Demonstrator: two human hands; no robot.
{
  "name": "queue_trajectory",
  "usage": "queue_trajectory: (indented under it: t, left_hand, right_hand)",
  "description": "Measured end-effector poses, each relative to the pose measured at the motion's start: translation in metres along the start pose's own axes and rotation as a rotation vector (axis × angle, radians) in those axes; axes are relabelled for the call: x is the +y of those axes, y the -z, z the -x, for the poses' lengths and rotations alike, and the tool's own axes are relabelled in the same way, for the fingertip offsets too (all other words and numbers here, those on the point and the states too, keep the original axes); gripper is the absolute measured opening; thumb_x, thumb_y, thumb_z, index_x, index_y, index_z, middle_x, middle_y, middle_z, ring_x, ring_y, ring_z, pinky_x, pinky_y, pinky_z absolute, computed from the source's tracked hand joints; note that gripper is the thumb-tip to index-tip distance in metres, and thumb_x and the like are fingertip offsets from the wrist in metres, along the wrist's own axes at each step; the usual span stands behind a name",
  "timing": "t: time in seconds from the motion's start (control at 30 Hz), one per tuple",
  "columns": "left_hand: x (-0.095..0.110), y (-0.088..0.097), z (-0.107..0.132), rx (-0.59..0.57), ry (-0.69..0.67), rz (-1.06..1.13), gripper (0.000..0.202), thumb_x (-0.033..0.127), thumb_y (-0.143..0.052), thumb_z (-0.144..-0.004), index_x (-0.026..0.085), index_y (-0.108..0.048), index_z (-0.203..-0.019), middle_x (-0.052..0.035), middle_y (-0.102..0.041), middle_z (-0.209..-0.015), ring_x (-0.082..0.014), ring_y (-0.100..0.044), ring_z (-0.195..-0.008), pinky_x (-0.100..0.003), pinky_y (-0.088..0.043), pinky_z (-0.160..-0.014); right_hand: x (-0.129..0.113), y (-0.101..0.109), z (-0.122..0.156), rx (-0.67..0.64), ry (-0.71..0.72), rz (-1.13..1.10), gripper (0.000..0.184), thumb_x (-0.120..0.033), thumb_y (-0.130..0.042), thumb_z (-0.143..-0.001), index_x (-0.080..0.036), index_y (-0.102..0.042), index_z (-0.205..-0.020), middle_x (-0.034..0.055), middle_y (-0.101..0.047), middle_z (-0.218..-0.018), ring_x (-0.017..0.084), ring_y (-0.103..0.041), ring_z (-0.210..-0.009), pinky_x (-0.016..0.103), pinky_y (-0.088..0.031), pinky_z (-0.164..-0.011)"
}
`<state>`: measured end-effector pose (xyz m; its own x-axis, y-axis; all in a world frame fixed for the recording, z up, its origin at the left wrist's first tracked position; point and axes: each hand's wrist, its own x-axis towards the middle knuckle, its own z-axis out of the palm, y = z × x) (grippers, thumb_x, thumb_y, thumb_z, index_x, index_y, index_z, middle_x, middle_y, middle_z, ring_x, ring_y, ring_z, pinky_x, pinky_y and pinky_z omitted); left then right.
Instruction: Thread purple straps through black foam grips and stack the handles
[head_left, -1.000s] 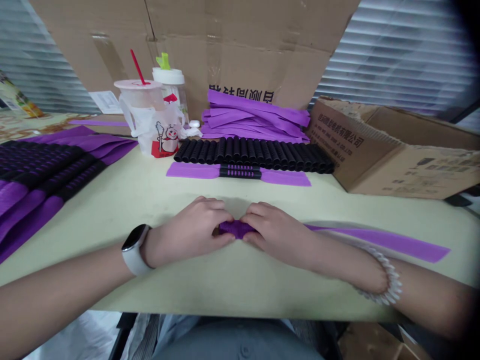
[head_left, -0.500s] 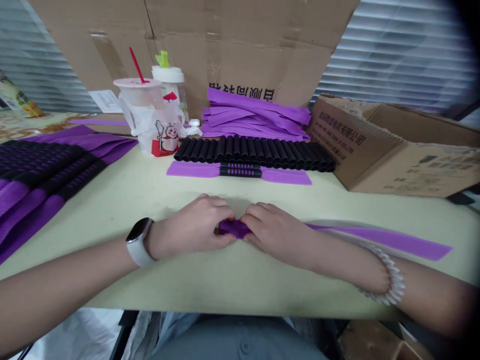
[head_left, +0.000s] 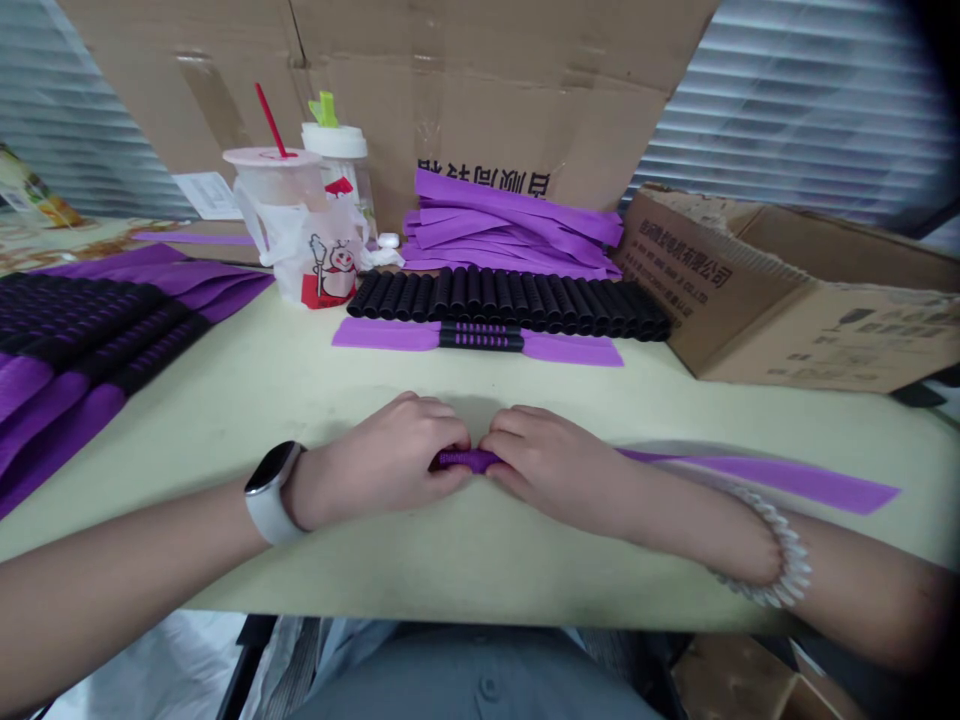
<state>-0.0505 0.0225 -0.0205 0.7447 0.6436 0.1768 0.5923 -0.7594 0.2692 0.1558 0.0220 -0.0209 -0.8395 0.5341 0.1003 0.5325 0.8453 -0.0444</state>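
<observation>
My left hand (head_left: 382,460) and my right hand (head_left: 551,460) meet at the table's front middle, both pinched on a bunched purple strap (head_left: 466,460). The strap's free flat end (head_left: 787,478) trails off to the right under my right forearm. What lies inside my left fingers is hidden. A finished strap with a black ribbed sleeve (head_left: 478,340) lies flat beyond my hands. Behind it stands a row of black ribbed tubes (head_left: 510,298), and behind that a pile of purple straps (head_left: 510,230).
Sleeved purple straps (head_left: 82,340) are stacked at the left. A drink cup in a plastic bag (head_left: 307,235) and a bottle (head_left: 337,170) stand at the back left. A cardboard box (head_left: 787,290) lies at the right, a big cardboard sheet (head_left: 420,80) behind.
My fingers have closed in a little, so less of the bunched strap shows between my hands. The view has tilted slightly.
</observation>
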Motion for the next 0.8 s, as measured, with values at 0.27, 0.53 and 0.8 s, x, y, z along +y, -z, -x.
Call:
queue_trajectory:
  t: [0.27, 0.53, 0.8]
  left_hand:
    - [0.004, 0.001, 0.004, -0.005, -0.023, 0.038, 0.021, 0.023, -0.052, -0.089, 0.018, -0.068, -0.076, -0.0012, -0.063, -0.07, -0.0161, -0.06, -0.068, -0.029, -0.044, -0.066]
    - [0.01, 0.011, 0.001, -0.131, 0.196, 0.358, 0.022, 0.024, -0.051, -0.086, 0.018, -0.069, -0.074, 0.0029, -0.06, -0.061, -0.0099, -0.05, -0.055, -0.023, -0.036, -0.055]
    - [0.007, 0.017, -0.003, -0.21, 0.487, 0.803, 0.035, 0.045, -0.055, -0.084, 0.015, -0.061, -0.067, 0.0033, -0.05, -0.055, -0.0079, -0.04, -0.048, -0.02, -0.03, -0.045]
  right_hand:
    - [-0.007, -0.001, 0.004, -0.006, -0.019, 0.035, 0.011, -0.009, -0.059, -0.086, -0.014, -0.066, -0.079, 0.0037, -0.058, -0.076, 0.019, -0.054, -0.073, 0.032, -0.042, -0.067]
    - [0.001, 0.02, -0.001, -0.125, -0.215, -0.561, 0.02, -0.007, -0.056, -0.082, -0.016, -0.066, -0.067, -0.0043, -0.055, -0.061, 0.009, -0.047, -0.059, 0.024, -0.036, -0.061]
    - [0.018, 0.026, -0.002, -0.308, -0.479, -1.108, 0.014, -0.027, -0.061, -0.071, -0.016, -0.063, -0.062, -0.0055, -0.045, -0.055, 0.007, -0.031, -0.049, 0.023, -0.023, -0.047]
